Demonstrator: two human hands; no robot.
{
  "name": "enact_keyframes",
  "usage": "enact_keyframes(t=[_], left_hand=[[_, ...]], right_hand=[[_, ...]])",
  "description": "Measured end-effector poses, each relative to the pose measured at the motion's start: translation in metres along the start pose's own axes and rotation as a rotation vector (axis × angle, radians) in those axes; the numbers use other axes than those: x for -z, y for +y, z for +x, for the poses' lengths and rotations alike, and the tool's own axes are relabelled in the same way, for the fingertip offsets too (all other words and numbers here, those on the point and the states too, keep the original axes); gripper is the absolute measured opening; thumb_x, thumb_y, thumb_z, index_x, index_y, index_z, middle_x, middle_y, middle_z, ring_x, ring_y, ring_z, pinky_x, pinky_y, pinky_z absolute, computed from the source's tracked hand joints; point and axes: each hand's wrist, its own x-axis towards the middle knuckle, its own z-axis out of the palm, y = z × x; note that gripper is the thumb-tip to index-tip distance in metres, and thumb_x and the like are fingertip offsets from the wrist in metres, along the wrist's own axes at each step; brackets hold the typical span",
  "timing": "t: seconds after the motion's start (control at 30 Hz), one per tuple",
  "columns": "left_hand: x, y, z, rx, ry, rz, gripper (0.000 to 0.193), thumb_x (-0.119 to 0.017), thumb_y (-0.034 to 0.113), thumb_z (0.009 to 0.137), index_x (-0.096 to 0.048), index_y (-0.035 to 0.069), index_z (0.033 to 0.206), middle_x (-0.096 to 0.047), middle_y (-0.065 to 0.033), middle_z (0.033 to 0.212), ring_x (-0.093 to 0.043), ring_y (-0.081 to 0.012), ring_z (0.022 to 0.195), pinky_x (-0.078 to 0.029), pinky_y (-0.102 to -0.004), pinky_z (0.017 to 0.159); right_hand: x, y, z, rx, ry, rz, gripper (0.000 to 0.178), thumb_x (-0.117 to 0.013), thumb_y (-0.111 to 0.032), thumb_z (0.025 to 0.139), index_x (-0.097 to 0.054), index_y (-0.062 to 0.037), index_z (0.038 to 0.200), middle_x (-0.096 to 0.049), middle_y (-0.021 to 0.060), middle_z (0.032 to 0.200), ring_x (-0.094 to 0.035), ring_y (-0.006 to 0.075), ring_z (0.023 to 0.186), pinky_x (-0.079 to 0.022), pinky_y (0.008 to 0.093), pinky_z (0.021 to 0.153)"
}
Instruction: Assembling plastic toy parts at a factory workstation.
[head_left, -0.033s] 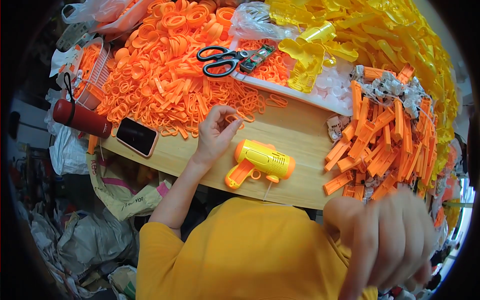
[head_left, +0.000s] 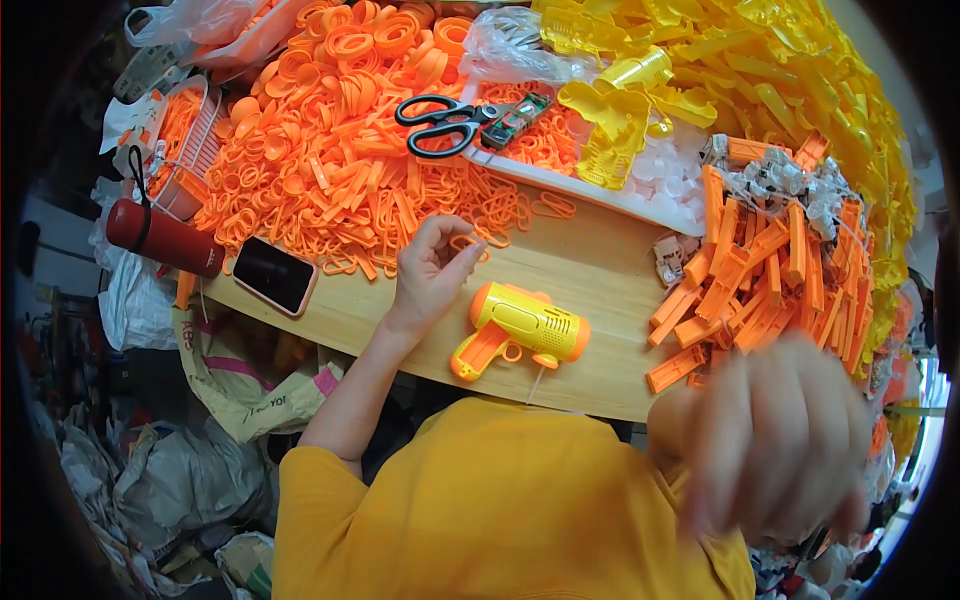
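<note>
1. On the wooden tabletop [head_left: 590, 262], the yellow-and-orange toy gun [head_left: 528, 318] lies just right of the left hand [head_left: 434, 275], apart from it.
2. That hand curls at an orange loop [head_left: 463, 241]; whether it pinches it is unclear.
3. The blurred right hand [head_left: 785, 440] has bent fingers, its hold impossible to tell.

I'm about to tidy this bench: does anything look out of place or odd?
The black-handled scissors do: their handles lie over the heap of loose orange parts, and they reach across the edge of the white tray. The yellow-and-orange toy gun shows no clear damage.
</note>
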Motion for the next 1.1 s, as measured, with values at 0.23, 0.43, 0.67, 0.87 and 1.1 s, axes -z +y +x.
enact_keyframes(t=[0.23,0.43,0.67,0.87,1.1], left_hand=[[0.005,0.005,-0.016,0.179,-0.043,-0.16,0.013,-0.062,0.001,0.091,-0.057,0.002,0.103,-0.063,-0.0044,0.09,-0.06,-0.0076,0.072,-0.051,-0.0208,0.062],[0.003,-0.004,-0.026,0.15,-0.065,-0.158,0.013,-0.061,0.001,0.092,-0.057,0.001,0.104,-0.065,-0.0059,0.093,-0.061,-0.0076,0.075,-0.052,-0.0212,0.064],[0.006,-0.003,-0.031,0.171,-0.1,-0.079,0.015,-0.062,-0.002,0.091,-0.058,-0.002,0.105,-0.065,-0.0066,0.094,-0.063,-0.0086,0.082,-0.052,-0.0216,0.072],[0.008,-0.001,-0.03,0.18,-0.096,-0.07,0.013,-0.062,-0.002,0.091,-0.059,-0.002,0.103,-0.065,-0.007,0.094,-0.063,-0.0092,0.084,-0.053,-0.0219,0.074],[-0.001,-0.005,-0.03,0.139,-0.051,-0.117,0.011,-0.066,0.0,0.088,-0.061,-0.001,0.098,-0.066,-0.0035,0.086,-0.062,-0.0062,0.078,-0.052,-0.0204,0.068]], right_hand=[[0.181,0.037,0.028,-0.229,0.331,-1.521,0.019,-0.064,-0.011,0.088,-0.068,-0.0027,0.105,-0.067,0.008,0.106,-0.063,0.0228,0.099,-0.048,0.0337,0.092],[0.293,0.062,0.078,-0.186,-0.143,-2.259,0.022,-0.066,-0.014,0.084,-0.072,-0.0179,0.104,-0.063,0.0098,0.12,-0.05,0.0295,0.121,-0.039,0.0396,0.103],[0.325,0.097,0.092,-0.622,-0.311,-2.549,0.028,-0.056,-0.027,0.088,-0.069,-0.0232,0.112,-0.035,0.0112,0.151,-0.022,0.0373,0.144,-0.016,0.0628,0.113],[0.332,0.089,0.089,-0.595,-0.508,-2.641,0.026,-0.059,-0.027,0.088,-0.069,-0.0225,0.111,-0.04,0.0071,0.149,-0.03,0.0351,0.14,-0.022,0.059,0.112],[0.348,0.094,0.074,-0.2,-0.261,-2.485,0.019,-0.064,-0.027,0.085,-0.074,-0.0176,0.099,-0.049,0.0066,0.142,-0.037,0.0361,0.135,-0.027,0.0548,0.11]])
